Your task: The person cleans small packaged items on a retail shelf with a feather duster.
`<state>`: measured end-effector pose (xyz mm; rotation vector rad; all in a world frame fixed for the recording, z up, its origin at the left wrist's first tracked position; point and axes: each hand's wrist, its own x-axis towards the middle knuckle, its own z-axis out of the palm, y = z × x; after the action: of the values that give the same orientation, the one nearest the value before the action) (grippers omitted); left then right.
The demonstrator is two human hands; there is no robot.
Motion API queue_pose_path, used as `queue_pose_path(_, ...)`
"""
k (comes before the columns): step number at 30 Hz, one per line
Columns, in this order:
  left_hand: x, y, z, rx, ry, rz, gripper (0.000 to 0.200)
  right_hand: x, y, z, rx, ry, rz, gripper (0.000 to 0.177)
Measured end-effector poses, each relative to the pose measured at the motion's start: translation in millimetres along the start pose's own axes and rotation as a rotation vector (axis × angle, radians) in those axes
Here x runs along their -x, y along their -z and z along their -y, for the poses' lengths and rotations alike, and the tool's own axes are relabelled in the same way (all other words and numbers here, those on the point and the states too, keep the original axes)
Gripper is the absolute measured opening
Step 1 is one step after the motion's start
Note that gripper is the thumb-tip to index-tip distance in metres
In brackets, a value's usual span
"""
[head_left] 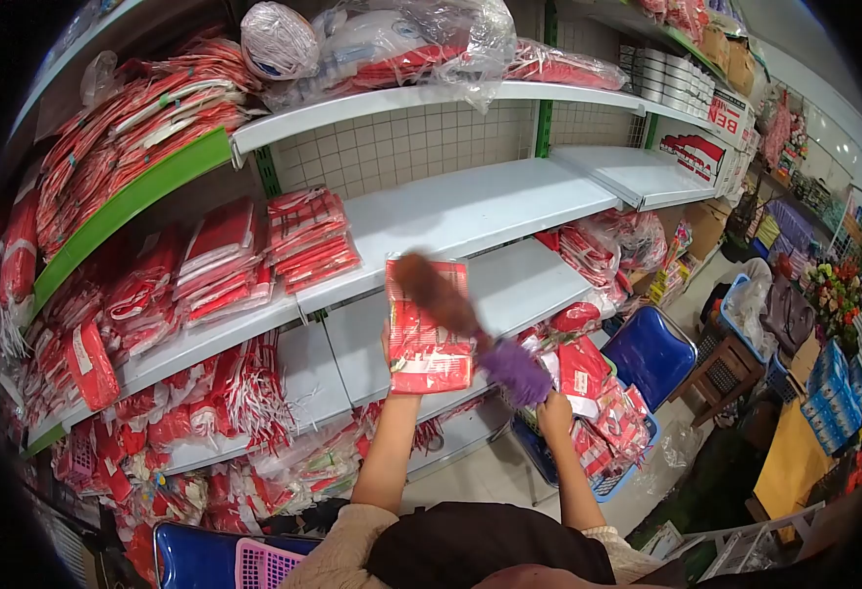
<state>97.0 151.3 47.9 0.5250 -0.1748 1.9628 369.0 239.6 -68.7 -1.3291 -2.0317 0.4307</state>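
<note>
My left hand (pixel 402 401) grips a red-and-white packet (pixel 431 339) in clear plastic, held upright in front of the shelves, with most of the fingers hidden behind it. In my right hand (pixel 553 416) is a feather duster (pixel 521 371), purple near my fist and brown toward its far end. The brown part (pixel 436 294) is smeared by motion and overlaps the packet's upper right in this view. Behind both hands run the white metal shelves (pixel 450 201). A stack of similar red packets (pixel 311 236) lies on the middle shelf, left of the held one.
A blue basket (pixel 607 486) of red packets sits by a blue chair (pixel 652 353) at right. Red bundles (pixel 141 128) fill the left shelves. A pink basket (pixel 259 564) and another blue chair (pixel 181 555) stand below left. Printed boxes (pixel 701 157) stand at the shelf's far end.
</note>
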Motion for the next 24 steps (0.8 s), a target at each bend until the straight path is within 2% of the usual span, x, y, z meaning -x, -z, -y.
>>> queue_pose_path(1, 1, -1, 1, -0.004, 0.025, 0.007, 0.055, -2, 0, 0, -0.044, -0.078, 0.004, 0.019)
queue_pose_path(5, 4, 2, -3, -0.062, 0.013, -0.021, 0.059, 3, -1, -4, -0.159, -0.158, -0.126, 0.02)
queue_pose_path(8, 5, 4, 1, -0.081, 0.031, -0.059, 0.056, 17, 7, 3, -0.15, -0.039, -0.065, 0.019)
queue_pose_path(12, 2, 15, 7, -0.011, 0.126, -0.035, 0.051, 7, 9, 3, 0.063, 0.247, 0.134, 0.021)
queue_pose_path(15, 0, 28, 11, 0.146, 0.198, -0.019, 0.047, -5, -13, -7, -0.021, 0.159, 0.091, 0.02)
queue_pose_path(16, 5, -29, 16, -0.069, 0.163, -0.154, 0.041, -10, -18, -8, -0.055, 0.123, 0.075, 0.02)
queue_pose_path(18, 9, -29, 7, -0.08, 0.15, -0.124, 0.039, -22, -12, 11, -0.016, 0.045, 0.047, 0.02)
queue_pose_path(21, 13, -44, -2, -0.111, 0.023, -0.247, 0.038, -37, -2, 41, -0.032, -0.013, 0.025, 0.018)
queue_pose_path(24, 16, -40, -10, -0.115, -0.021, -0.309, 0.038, -54, 5, 74, -0.336, 0.008, -0.004, 0.023)
